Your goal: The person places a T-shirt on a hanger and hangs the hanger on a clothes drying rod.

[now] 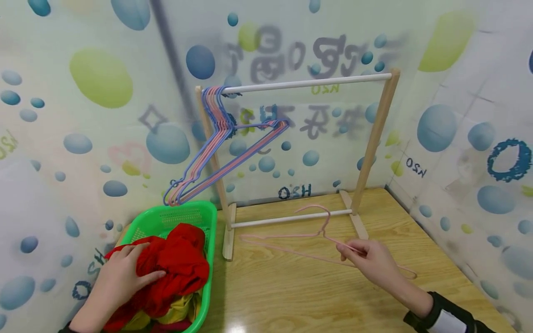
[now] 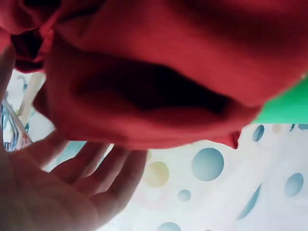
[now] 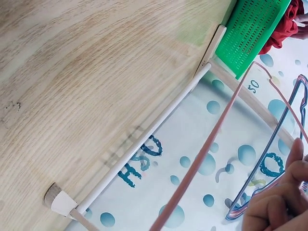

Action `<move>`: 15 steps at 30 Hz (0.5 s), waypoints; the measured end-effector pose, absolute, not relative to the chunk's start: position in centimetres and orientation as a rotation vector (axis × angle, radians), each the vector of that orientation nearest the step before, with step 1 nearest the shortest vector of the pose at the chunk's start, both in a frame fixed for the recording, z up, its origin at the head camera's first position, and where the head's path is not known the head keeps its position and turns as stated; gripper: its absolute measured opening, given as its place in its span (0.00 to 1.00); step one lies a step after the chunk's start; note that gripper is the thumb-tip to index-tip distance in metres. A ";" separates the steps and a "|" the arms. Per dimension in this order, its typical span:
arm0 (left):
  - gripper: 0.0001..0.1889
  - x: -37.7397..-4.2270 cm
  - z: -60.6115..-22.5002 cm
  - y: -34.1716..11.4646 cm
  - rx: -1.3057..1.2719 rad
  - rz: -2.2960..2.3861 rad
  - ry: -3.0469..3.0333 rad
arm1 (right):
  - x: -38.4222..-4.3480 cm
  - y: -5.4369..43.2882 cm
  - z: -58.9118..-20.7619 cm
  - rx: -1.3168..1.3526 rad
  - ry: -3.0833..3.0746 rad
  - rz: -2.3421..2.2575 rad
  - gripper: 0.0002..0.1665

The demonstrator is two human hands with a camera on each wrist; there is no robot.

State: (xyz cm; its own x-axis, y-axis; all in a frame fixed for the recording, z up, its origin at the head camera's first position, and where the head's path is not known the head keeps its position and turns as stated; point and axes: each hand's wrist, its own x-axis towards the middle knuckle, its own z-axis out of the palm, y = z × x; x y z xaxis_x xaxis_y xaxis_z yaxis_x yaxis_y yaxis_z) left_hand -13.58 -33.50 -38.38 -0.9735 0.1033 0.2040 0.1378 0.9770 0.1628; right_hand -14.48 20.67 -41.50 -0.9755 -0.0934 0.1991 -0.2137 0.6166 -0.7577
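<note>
A green plastic basket point(image 1: 213, 259) at the left holds a crumpled red garment point(image 1: 179, 259), with yellow cloth point(image 1: 176, 311) beneath it. My left hand point(image 1: 118, 277) rests on the red garment's left side, thumb apart from the fingers. In the left wrist view, its fingers point(image 2: 115, 185) are fairly straight along the red fabric point(image 2: 192, 38). Over the table, my right hand point(image 1: 372, 261) pinches a pink clothes hanger point(image 1: 287, 250) by its right shoulder, the hook pointing up. The right wrist view shows the same hanger point(image 3: 202, 156) running past the curled fingers point(image 3: 269, 211).
Behind stands a small wooden rack point(image 1: 374, 138) with a white top rail point(image 1: 308, 84). Several blue and pink hangers point(image 1: 216, 129) hang bunched at its left end, above the basket. The wood-grain table point(image 1: 283, 296) meets patterned walls point(image 1: 454, 185) at the back and sides.
</note>
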 end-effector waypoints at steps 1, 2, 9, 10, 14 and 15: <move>0.48 -13.6 -38.7 -33.9 -0.190 -0.236 -2.956 | -14.4 20.7 -41.5 0.253 -2.700 1.291 0.17; 0.50 -13.7 -39.1 -34.2 -0.199 -0.212 -2.980 | -14.4 20.7 -41.6 0.252 -2.700 1.290 0.17; 0.55 -14.3 -41.2 -35.6 -0.255 -0.170 -3.142 | -14.2 20.7 -41.9 0.241 -2.689 1.297 0.16; 0.55 -14.5 -41.4 -35.8 -0.267 -0.190 -3.162 | -14.1 20.7 -42.0 0.236 -2.692 1.300 0.16; 0.52 -14.8 -41.4 -36.7 -0.309 -0.261 -3.207 | -14.0 20.6 -42.1 0.229 -2.693 1.314 0.16; 0.51 -14.8 -41.3 -37.0 -0.315 -0.271 -3.220 | -14.0 20.6 -42.2 0.232 -2.691 1.316 0.16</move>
State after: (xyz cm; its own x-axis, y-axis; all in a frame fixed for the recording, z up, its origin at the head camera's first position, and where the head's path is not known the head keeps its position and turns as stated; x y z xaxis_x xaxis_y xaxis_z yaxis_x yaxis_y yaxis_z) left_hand -14.84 -36.96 -41.31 -0.9757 0.2004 -0.0883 0.1828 0.9673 0.1755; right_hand -13.96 20.61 -42.16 -0.9788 -0.0780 0.1896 -0.1976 0.6060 -0.7705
